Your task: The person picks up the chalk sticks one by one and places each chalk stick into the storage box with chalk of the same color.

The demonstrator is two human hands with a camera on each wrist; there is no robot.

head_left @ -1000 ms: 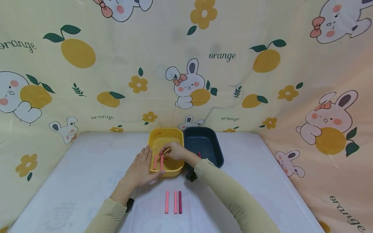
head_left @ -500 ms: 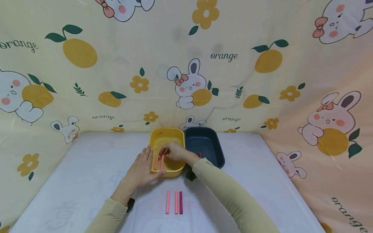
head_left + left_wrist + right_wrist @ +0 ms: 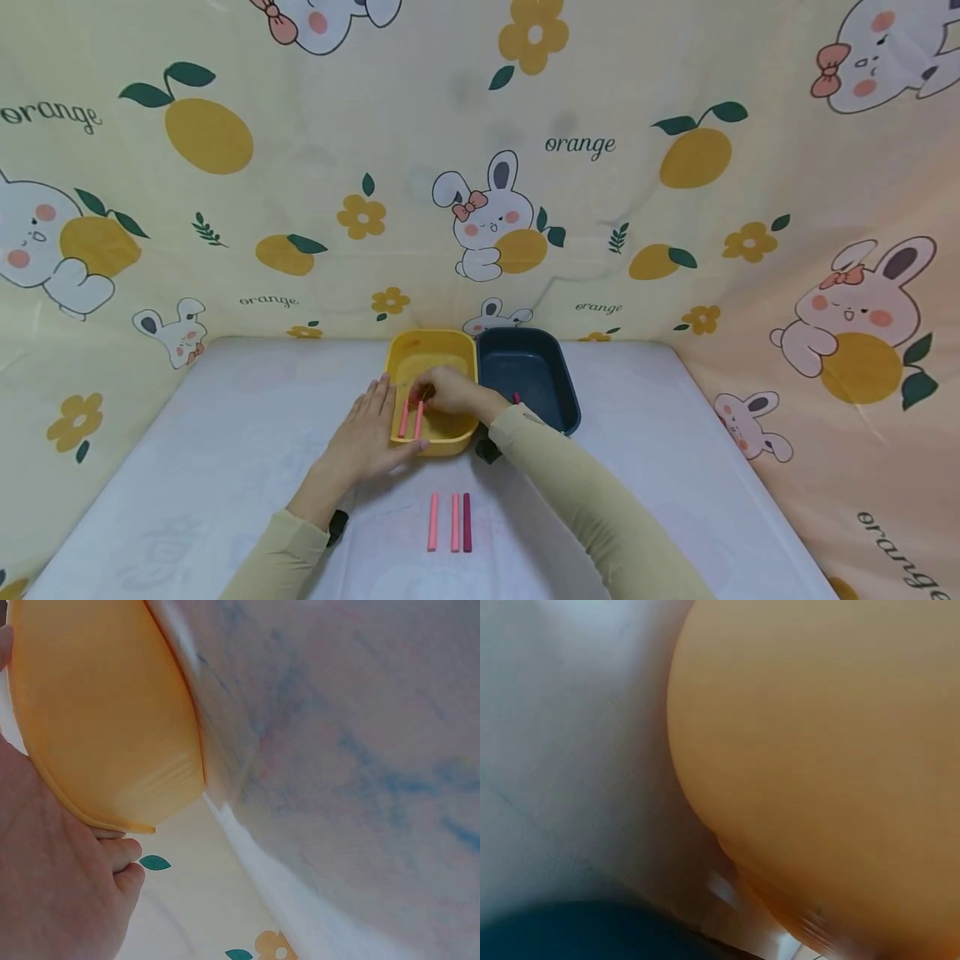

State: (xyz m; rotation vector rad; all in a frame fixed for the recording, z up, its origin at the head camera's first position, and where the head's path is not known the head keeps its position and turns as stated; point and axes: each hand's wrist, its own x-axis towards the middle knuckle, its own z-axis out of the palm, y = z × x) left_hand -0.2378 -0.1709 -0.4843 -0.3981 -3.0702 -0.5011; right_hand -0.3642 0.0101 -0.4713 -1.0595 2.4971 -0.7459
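Note:
My left hand [image 3: 369, 433] lies along the left side of the yellow tray [image 3: 431, 340], fingers straight at its rim and thumb at the front edge. In the left wrist view this hand [image 3: 64, 862] rests against the tray's wall [image 3: 112, 712]. Inside the tray, my right hand [image 3: 447, 392] pinches the far end of a pink stick [image 3: 418, 423]; its fingertips are partly hidden. To the left of that stick lies another pink stick [image 3: 404, 419]. The right wrist view is mostly filled by a close orange-tan surface.
A dark blue tray [image 3: 528, 367] adjoins the yellow one on the right. A dark pink stick [image 3: 516, 398] shows in it, partly behind the right arm. In front, two pink sticks [image 3: 432, 522] and a dark red stick [image 3: 467, 522] lie on the white cloth.
The whole head view has shifted slightly to the right. Both hands keep nearly the same places on the yellow tray, with only a slight movement of the right fingers and the pinched stick.

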